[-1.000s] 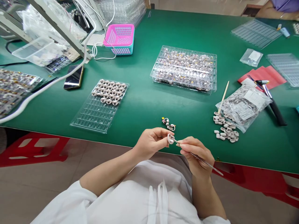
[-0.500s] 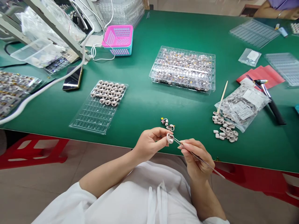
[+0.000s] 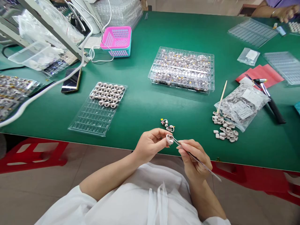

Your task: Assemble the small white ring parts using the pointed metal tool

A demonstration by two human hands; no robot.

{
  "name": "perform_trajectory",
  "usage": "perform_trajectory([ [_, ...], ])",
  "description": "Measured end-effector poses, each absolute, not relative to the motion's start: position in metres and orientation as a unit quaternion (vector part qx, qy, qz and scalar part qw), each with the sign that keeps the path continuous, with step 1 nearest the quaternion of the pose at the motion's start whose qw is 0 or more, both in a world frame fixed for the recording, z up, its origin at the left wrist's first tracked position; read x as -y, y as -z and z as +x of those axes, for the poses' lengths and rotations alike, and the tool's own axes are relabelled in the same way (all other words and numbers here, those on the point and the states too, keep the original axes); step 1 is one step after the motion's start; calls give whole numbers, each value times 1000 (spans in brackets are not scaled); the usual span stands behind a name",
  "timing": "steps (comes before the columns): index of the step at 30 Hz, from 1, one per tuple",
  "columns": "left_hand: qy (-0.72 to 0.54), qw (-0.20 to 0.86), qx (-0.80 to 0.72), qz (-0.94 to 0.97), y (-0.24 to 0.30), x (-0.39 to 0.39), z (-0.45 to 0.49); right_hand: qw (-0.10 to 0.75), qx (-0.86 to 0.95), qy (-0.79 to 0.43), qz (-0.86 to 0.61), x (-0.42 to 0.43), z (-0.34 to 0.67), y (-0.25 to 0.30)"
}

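Between thumb and fingers, my left hand pinches a small white curved part, seemingly an earbud shell. My right hand is closed on metal tweezers, whose tips touch the curved part. Two similar curved pieces with small coloured bits lie on the green table just beyond my fingers. Off to the left, a clear tray has rows of whitish rounded parts in its far half. To the right lie loose pale caps near a plastic bag of the same.
A stack of filled clear trays lies beyond my hands. Farther left are a pink basket, a phone and a white cable. At right are a black-handled tool, a wooden stick and red sheets. Another person's hand shows far right.
The view has shifted slightly. My hands keep nearly the same pose, with the tweezers still at the curved part. The other person's hand at the far right has moved and shows more.
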State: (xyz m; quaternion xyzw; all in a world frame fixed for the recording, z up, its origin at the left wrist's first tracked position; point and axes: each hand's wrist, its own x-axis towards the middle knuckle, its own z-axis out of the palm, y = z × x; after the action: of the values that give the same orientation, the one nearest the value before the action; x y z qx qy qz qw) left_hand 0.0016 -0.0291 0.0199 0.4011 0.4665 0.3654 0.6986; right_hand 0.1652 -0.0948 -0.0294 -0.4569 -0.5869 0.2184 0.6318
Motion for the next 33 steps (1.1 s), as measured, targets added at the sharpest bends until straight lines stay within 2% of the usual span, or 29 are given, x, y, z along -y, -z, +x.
perform_trajectory([
  [33, -375, 701, -456, 400, -16, 30, 1, 639, 561, -222, -477, 95, 160, 34],
])
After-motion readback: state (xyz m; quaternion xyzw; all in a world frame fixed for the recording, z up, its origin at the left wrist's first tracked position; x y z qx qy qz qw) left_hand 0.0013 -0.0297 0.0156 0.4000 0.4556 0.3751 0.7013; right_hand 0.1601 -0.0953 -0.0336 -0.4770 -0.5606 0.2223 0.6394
